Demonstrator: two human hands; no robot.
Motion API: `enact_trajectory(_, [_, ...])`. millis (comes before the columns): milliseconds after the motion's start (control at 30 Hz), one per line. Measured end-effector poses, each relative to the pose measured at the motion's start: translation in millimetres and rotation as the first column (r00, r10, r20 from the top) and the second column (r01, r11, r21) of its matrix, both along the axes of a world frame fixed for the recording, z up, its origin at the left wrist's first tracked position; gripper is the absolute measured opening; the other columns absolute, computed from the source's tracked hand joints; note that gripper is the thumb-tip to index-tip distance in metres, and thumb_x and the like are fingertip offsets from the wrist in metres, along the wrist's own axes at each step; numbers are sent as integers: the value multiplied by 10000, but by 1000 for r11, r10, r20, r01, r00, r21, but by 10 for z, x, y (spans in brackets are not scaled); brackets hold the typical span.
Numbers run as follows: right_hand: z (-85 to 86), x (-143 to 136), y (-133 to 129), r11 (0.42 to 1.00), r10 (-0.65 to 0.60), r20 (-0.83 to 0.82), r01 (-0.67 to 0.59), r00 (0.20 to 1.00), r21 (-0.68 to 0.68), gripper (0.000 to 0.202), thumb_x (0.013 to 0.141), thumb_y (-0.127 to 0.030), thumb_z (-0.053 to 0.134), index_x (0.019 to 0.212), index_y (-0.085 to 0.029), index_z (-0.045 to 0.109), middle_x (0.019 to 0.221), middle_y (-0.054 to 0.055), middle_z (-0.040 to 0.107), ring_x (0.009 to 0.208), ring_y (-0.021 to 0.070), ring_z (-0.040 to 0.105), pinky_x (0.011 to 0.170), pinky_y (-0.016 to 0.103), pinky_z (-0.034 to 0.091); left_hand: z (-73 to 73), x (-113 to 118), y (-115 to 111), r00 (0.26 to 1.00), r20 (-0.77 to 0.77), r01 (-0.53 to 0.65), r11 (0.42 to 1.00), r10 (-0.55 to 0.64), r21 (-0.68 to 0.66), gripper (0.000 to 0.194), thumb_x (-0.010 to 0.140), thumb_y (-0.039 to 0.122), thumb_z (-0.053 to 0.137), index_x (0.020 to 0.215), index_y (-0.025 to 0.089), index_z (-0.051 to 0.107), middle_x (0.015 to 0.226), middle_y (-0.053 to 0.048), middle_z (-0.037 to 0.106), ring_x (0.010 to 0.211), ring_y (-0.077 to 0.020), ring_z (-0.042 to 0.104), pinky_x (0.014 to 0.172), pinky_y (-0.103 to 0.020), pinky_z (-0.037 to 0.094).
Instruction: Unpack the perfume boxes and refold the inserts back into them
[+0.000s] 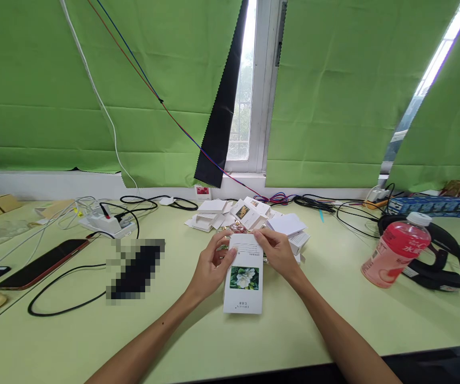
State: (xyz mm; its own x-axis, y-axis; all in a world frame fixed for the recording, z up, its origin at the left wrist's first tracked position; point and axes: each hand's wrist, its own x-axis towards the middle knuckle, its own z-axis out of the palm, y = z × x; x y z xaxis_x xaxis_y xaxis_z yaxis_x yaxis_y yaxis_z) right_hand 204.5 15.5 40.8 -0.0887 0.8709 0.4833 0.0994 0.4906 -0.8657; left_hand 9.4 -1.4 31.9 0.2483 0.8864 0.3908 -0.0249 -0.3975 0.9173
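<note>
Centred in front of me is a flat white carton (243, 298), printed with a white flower on green leaves and upside-down text. My left hand (213, 266) grips its upper left side, with the thumb lying on the front face. At the upper right corner, my right hand (277, 252) pinches the edge between thumb and fingers. Just beyond both hands lies a heap of white boxes (209, 208), some with flower pictures. Small shiny items (238, 226) show between the heap and the carton, partly hidden by my fingers.
Left of my arm lie a blurred-out dark object (137, 269), a phone (41, 264) and a power strip (110, 226) with cables. A pink drink bottle (396, 250) stands at right, beside a black headset (450, 261). A blue package (434, 207) sits behind.
</note>
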Motion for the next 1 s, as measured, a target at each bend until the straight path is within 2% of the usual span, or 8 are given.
enact_trajectory(133, [-19, 3, 20, 1000, 2, 1, -2, 1000, 0, 399, 917, -523, 552, 846, -178, 739, 729, 33, 667, 655, 162, 585, 532, 243, 446, 5, 2, -2, 1000, 8, 0, 1000, 0, 2, 372, 906, 401, 608, 1228, 269, 478, 1199, -70, 612, 880, -186, 697, 669, -268, 583])
enact_trajectory(300, [-34, 6, 36, 999, 41, -35, -41, 999, 2, 368, 898, -512, 589, 989, -188, 738, 950, 75, 722, 788, 190, 643, 617, 264, 517, 24, 12, -8, 999, 39, -24, 1000, 24, 2, 393, 893, 415, 620, 1223, 266, 469, 1196, -69, 622, 876, -189, 706, 687, -280, 590])
enact_trajectory(433, [-25, 18, 20, 998, 59, -1, -59, 998, 23, 368, 878, -463, 636, 1152, -221, 678, 1072, 77, 696, 872, 192, 649, 691, 278, 549, 43, 18, 5, 994, 75, -72, 997, 74, -25, 435, 866, 427, 649, 1225, 269, 460, 1146, -62, 624, 849, -189, 709, 685, -297, 603])
enact_trajectory(567, [-12, 19, 3, 992, 125, 2, -125, 992, 22, 406, 892, -425, 627, 1244, -223, 601, 1053, 75, 677, 896, 189, 656, 698, 274, 552, 42, 17, 28, 989, 114, -93, 995, 97, -36, 453, 851, 438, 662, 1216, 273, 453, 1083, -44, 615, 825, -189, 710, 663, -303, 609])
enact_trajectory(733, [-17, 11, 6, 982, 189, -58, -188, 980, 12, 395, 896, -406, 631, 1246, -229, 590, 1050, 70, 667, 901, 187, 659, 742, 291, 556, 17, 16, 38, 988, 123, -87, 996, 89, -29, 437, 861, 427, 656, 1213, 275, 447, 1044, -31, 602, 811, -182, 706, 653, -295, 611])
enact_trajectory(1000, [-2, 3, -3, 979, 204, -103, -205, 974, -2, 358, 868, -390, 672, 1186, -233, 623, 1075, 65, 683, 942, 194, 656, 778, 308, 560, 10, 13, 37, 992, 98, -83, 997, 83, -6, 418, 881, 407, 637, 1228, 275, 444, 1092, -47, 613, 851, -184, 704, 677, -289, 607])
